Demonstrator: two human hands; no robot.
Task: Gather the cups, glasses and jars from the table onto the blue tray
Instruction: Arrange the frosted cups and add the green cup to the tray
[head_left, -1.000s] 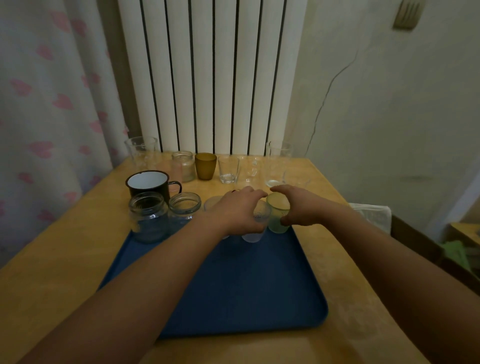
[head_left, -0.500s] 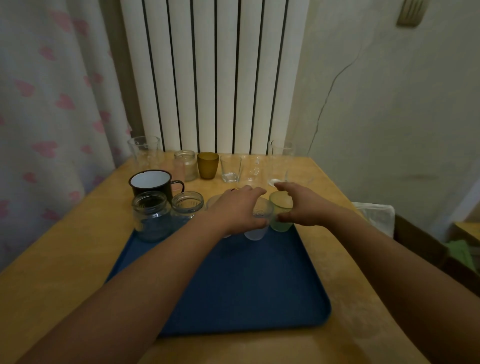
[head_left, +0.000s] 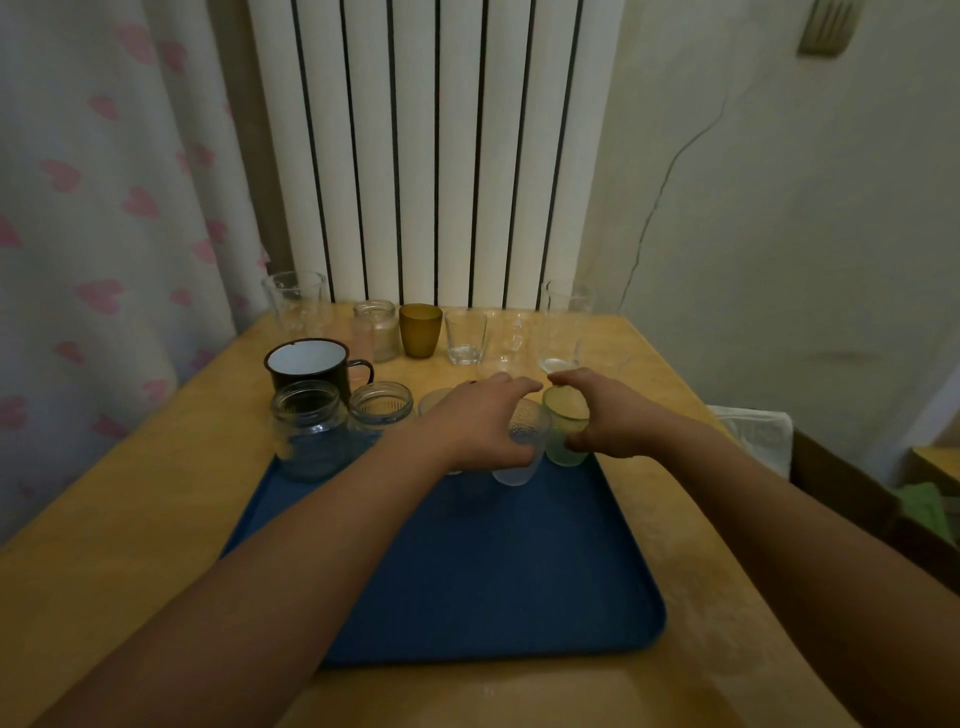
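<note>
Frosted clear textured glass (head_left: 521, 447) and pale green frosted cup (head_left: 565, 434) stand at the 12 o'clock edge of the blue rectangular plastic tray (head_left: 483, 571), as before. Left hand (head_left: 480, 428) still curls round the glass; right hand (head_left: 605, 415) has loosened, fingertips pinching the cup's rim. Left hand hides another cup at 9 o'clock.

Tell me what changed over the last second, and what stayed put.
Little changed. The left hand still curls round the frosted glass and the right hand still holds the green glass, both at the far edge of the blue tray. Neither glass has visibly moved. The two jars and the back row stayed put.
</note>
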